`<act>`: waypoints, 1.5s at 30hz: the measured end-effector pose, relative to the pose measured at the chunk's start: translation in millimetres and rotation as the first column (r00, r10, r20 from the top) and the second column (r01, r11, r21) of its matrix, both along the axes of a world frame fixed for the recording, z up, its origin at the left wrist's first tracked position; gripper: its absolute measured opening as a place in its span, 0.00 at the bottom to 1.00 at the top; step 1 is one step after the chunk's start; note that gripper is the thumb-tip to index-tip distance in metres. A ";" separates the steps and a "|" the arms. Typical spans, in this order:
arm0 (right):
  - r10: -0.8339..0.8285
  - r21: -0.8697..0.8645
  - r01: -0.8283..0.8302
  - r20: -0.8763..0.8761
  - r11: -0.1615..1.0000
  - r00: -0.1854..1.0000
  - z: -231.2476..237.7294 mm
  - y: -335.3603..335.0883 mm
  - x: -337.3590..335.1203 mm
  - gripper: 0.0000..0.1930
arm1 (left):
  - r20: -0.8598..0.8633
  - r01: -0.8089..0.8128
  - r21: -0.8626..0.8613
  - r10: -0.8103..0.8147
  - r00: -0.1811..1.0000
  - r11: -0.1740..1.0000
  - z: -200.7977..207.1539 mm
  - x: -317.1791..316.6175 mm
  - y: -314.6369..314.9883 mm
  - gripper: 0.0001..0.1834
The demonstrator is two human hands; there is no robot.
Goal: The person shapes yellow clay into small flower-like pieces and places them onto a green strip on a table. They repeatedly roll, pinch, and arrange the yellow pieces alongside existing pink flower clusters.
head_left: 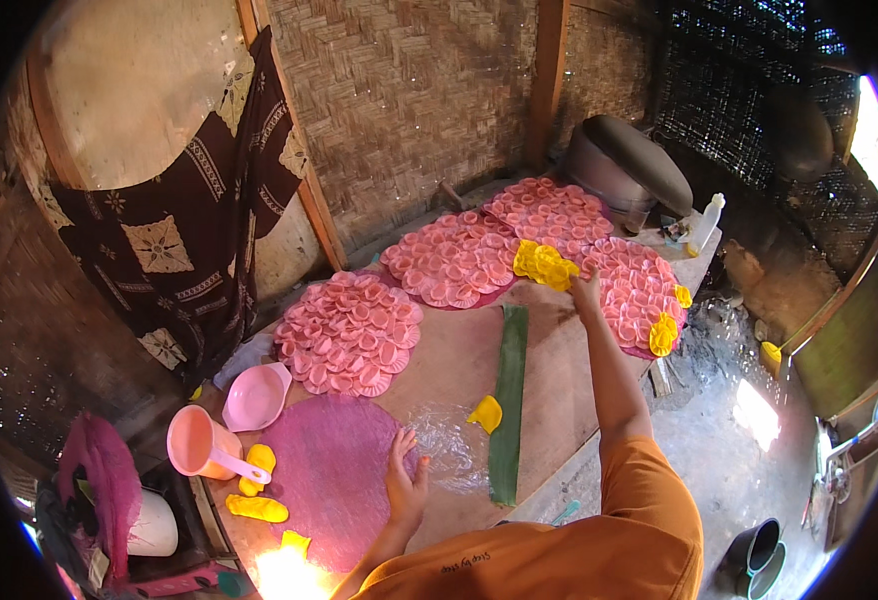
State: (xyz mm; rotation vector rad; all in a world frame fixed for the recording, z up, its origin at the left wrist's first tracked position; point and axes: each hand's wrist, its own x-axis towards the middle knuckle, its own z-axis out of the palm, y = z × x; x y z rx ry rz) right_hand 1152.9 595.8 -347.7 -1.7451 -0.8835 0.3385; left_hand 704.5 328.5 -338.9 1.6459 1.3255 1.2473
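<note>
Yellow wafers [546,265] | heaped between pink wafer trays [456,260] at the table's far side | your right hand [586,289] reaches them, grip not discernible | left hand [406,480] flat, fingers spread, on empty pink tray [334,470] | likely light, thin, brittle: lift by edges, gently.

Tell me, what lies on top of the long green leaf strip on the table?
Nothing rests on the green leaf strip itself. A yellow piece lies beside its left edge on clear plastic film. What the strip covers is hidden.

leaf strip [509,400] mid-table | scoop [211,447] left | bottle [705,222] far right
</note>
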 end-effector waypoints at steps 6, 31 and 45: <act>0.040 -0.116 0.106 0.836 0.988 0.547 13.3 -61.3 -48.6 0.33 | 0.014 -0.040 0.027 0.039 0.999 0.999 -7.9 2.1 0.8 0.29; 0.585 0.322 -0.502 -0.586 0.803 0.561 37.3 -228.1 -176.7 0.16 | -0.715 -0.519 0.266 0.527 0.459 0.812 111.7 -146.5 -153.4 0.14; 0.484 0.505 -0.513 -0.855 0.694 -0.187 63.0 -238.1 -226.9 0.11 | 0.839 -0.358 -0.185 0.337 0.428 0.915 85.0 -167.4 -133.0 0.19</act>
